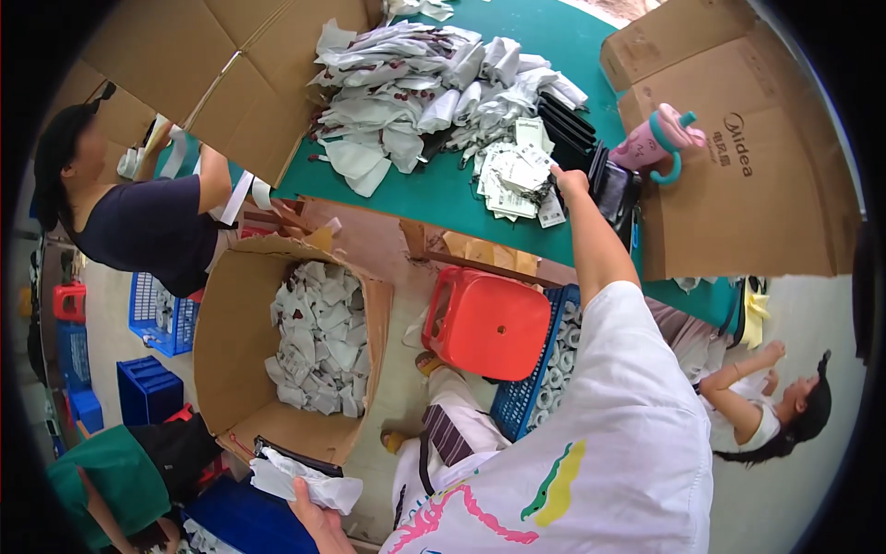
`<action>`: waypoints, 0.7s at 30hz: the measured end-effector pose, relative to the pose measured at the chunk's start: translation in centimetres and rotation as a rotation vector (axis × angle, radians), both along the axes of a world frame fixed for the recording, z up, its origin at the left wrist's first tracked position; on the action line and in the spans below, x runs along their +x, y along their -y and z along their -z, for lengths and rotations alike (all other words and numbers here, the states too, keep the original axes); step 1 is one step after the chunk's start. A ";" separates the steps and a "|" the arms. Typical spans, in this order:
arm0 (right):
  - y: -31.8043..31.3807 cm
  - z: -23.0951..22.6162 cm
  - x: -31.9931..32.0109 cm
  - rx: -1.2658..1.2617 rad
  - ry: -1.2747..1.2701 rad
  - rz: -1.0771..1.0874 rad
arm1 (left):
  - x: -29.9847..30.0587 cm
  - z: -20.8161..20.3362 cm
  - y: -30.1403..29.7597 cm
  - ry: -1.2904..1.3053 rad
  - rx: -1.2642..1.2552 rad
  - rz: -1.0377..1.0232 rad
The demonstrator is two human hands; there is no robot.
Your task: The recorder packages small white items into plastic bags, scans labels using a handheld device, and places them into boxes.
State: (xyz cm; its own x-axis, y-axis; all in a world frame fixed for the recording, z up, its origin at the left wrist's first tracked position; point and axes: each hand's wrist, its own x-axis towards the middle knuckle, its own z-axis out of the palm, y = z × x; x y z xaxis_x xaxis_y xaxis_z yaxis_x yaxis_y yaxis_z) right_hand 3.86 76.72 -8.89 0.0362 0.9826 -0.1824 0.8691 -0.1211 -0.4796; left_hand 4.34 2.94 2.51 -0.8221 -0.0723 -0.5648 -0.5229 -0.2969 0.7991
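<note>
While the left hand (318, 517) curls its fingers around a dark pouch partly wrapped in white paper (309, 485), holding it just beside the lower edge of a big cardboard box (231, 337), the right hand (572, 182) reaches out over the green table (415, 198) to a loose heap of white tags (517, 175). Its fingers are bent and close together at the heap's right edge; whether they pinch a tag cannot be told. The cardboard box stands open on the floor, and inside it lies a deep jumble of white paper-wrapped packets (318, 342), gathered toward its right side, with bare brown wall showing on the left. On the table, a larger pile of similar packets (406, 88) spreads behind the tags, and a row of black cases (565, 129) leans between that pile and a pink cup (646, 143) with a teal lid and handle; the cup's contents are hidden. An opened carton (748, 175) stands to the right of the cup. Below the table, a blue crate (509, 411) filled with white rolls (556, 365) sits beside a red stool (503, 323). Farther left, a blue basket (180, 331) holds white things too small to make out, near a co-worker in a dark top (138, 226).
</note>
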 end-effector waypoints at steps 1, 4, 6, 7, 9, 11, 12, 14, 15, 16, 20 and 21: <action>0.2 -0.4 0.1 -0.029 -0.037 -0.045 | -0.2 -0.2 -0.3 0.007 -0.008 -0.003; 0.3 -1.0 -0.4 0.079 -0.274 -0.116 | -0.6 -0.3 -1.5 0.004 -0.010 -0.005; -0.1 -3.7 -1.6 0.092 -0.439 -0.141 | -0.6 0.3 -2.1 -0.057 0.026 -0.007; -1.5 -4.6 -1.5 0.102 -0.530 -0.148 | -0.7 0.5 -2.6 -0.057 0.037 -0.003; -2.1 -8.3 -2.2 -0.123 -0.667 -0.178 | -0.9 0.2 -2.7 -0.063 0.036 0.004; 1.0 -12.8 -4.1 -0.299 -0.875 -0.196 | -0.8 -0.1 -1.4 -0.083 0.045 -0.016; 1.6 -13.8 -4.7 -0.358 -0.880 -0.167 | -0.6 -0.1 -0.5 -0.100 0.056 -0.029; 0.5 -15.0 -5.8 -0.490 -1.040 -0.339 | 0.4 1.5 1.4 -0.096 0.043 -0.095; 2.3 -15.5 -7.1 -0.467 -1.040 -0.319 | 1.0 1.1 2.0 -0.119 0.057 -0.133; 1.6 -16.0 -8.6 -0.477 -1.013 -0.439 | 1.9 0.7 1.4 -0.149 0.065 -0.193; 6.7 -18.7 -11.6 -0.375 -1.223 -0.559 | 4.7 0.3 3.5 -0.135 0.115 -0.354; 6.2 -20.9 -9.3 -0.372 -1.210 -0.694 | 3.9 -0.6 2.1 -0.094 0.113 -0.313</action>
State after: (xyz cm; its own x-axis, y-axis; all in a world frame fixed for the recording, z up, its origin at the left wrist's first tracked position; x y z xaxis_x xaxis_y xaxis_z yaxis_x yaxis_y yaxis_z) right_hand -5.46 70.57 11.99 -0.7790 0.6271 0.0002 -0.1059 -0.1311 -0.9857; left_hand 8.29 0.79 3.08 -0.8186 -0.2710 -0.5063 -0.3178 -0.5206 0.7925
